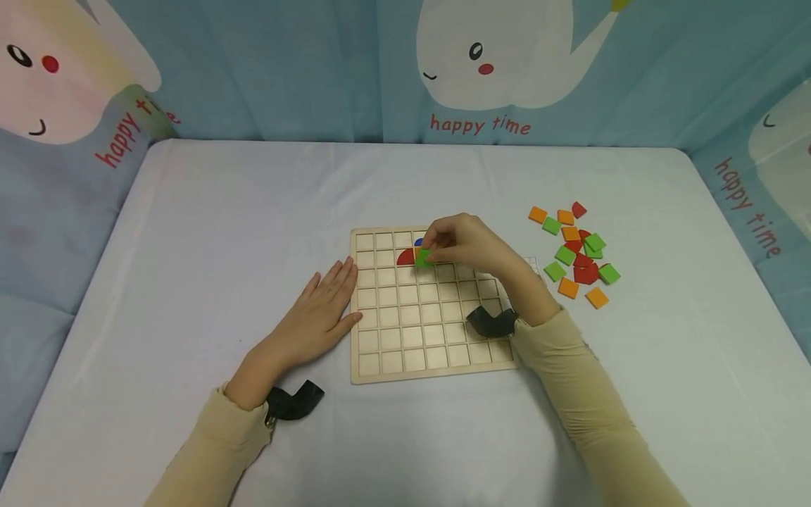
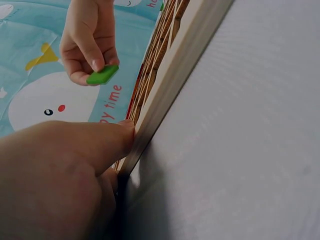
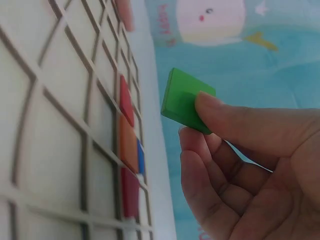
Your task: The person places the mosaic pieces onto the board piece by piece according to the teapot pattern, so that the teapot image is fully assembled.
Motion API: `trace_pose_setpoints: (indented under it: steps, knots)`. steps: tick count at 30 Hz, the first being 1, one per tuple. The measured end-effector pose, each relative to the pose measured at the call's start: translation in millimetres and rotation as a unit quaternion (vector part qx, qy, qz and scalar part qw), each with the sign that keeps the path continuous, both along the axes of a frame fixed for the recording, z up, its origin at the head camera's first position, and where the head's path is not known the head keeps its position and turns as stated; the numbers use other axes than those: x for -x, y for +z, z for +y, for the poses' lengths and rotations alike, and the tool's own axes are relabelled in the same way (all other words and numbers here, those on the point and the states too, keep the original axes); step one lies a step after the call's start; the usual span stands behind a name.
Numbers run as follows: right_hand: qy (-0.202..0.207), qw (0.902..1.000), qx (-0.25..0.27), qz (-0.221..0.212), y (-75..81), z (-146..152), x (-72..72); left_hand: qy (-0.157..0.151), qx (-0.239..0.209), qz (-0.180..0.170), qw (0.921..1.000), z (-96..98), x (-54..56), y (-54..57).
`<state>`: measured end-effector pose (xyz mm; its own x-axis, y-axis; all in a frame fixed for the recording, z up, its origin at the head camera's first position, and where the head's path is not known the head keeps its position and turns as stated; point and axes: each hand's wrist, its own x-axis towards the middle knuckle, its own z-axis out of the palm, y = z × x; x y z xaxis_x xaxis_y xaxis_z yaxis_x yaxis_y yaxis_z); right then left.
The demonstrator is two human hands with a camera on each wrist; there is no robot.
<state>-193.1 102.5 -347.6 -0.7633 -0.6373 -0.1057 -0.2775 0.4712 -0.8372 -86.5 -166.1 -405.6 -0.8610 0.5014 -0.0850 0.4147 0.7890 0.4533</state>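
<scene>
Between thumb and fingers, my right hand (image 1: pixel 465 243) pinches a green square tile (image 3: pixel 187 100), raised off the wooden grid board (image 1: pixel 405 380). Set in the board's cells near its far side are a red rounded piece (image 1: pixel 405 258), an orange square tile (image 3: pixel 128 142), a blue piece (image 1: pixel 418 242) and another red piece (image 3: pixel 130 192). My left hand (image 1: pixel 319 313) lies flat at the board's left edge, fingers straight, with fingertips and thumb right at the rim. In the head view the right hand hides part of the board's far edge.
Right of the board lies a loose scatter of green tiles (image 1: pixel 555 272), orange tiles (image 1: pixel 597 298) and red pieces (image 1: pixel 586 273). A printed sheet (image 1: pixel 532 264) shows partly under the right forearm. Blue curtains (image 1: pixel 317 70) with cartoon whales enclose the white table (image 1: pixel 253 190).
</scene>
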Motion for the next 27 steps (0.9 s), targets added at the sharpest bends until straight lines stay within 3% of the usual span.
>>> trace_pose_setpoints:
  steps: [17, 27]
  knots:
    - [0.042, 0.9976, -0.037, 0.042, -18.8, -18.8, -4.1, 0.000, -0.020, 0.007, 0.9998, -1.0, -0.9, -3.6]
    - [-0.002, 0.9985, -0.051, 0.019, -20.7, -18.8, -3.8, -0.004, -0.015, 0.009, 0.9998, -0.6, 1.1, -4.5]
